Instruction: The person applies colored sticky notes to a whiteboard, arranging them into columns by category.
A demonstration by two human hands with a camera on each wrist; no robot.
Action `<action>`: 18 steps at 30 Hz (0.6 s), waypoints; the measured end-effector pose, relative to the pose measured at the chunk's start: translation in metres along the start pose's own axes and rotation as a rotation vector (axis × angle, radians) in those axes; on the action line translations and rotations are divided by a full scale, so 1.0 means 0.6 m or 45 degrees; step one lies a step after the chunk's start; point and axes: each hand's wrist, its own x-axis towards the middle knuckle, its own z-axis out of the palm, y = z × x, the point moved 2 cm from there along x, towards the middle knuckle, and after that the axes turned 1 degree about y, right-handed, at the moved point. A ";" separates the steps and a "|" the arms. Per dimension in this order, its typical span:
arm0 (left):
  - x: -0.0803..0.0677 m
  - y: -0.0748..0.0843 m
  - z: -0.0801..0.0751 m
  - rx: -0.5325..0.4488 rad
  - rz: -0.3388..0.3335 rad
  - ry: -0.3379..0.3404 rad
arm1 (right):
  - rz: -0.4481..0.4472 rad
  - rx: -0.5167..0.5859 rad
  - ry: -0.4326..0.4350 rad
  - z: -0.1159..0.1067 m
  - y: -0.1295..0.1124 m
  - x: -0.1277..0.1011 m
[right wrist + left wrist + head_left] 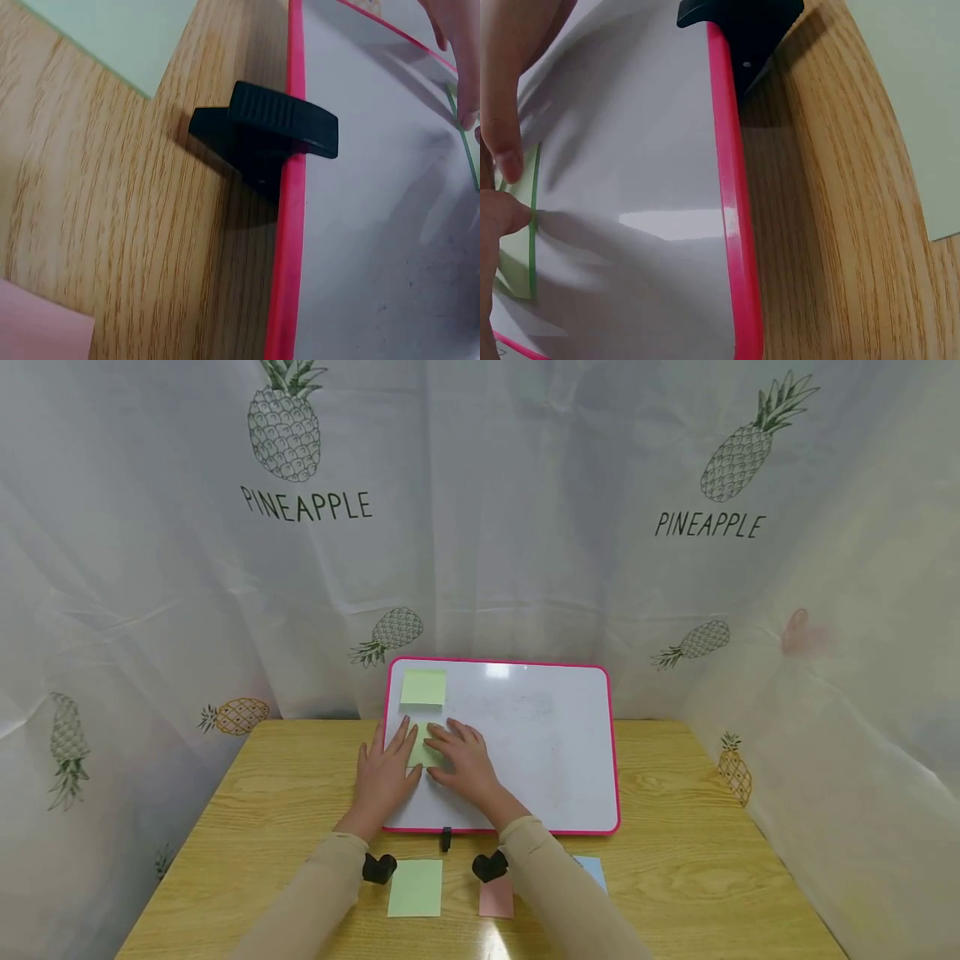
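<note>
While both hands press flat, the left hand (386, 772) and right hand (465, 760) smooth a green sticky note (422, 752) onto the whiteboard (540, 743) near the bench's far edge, fingers extended, gripping nothing; firm, even strokes along its glued edge should seat it.

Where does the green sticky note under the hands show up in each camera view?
Head: green sticky note left on the whiteboard, under both hands.
Left wrist: its edge at far left.
Right wrist: a sliver at far right.
Shared landmark: black clip.
</note>
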 end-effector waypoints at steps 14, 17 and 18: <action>-0.003 -0.011 0.002 0.014 0.035 -0.090 | -0.032 -0.009 0.013 -0.013 0.012 -0.009; -0.005 -0.013 0.001 -0.001 0.039 -0.086 | -0.027 0.003 0.013 -0.015 0.017 -0.011; -0.005 -0.014 0.000 -0.007 0.036 -0.090 | -0.021 0.007 0.008 -0.016 0.018 -0.012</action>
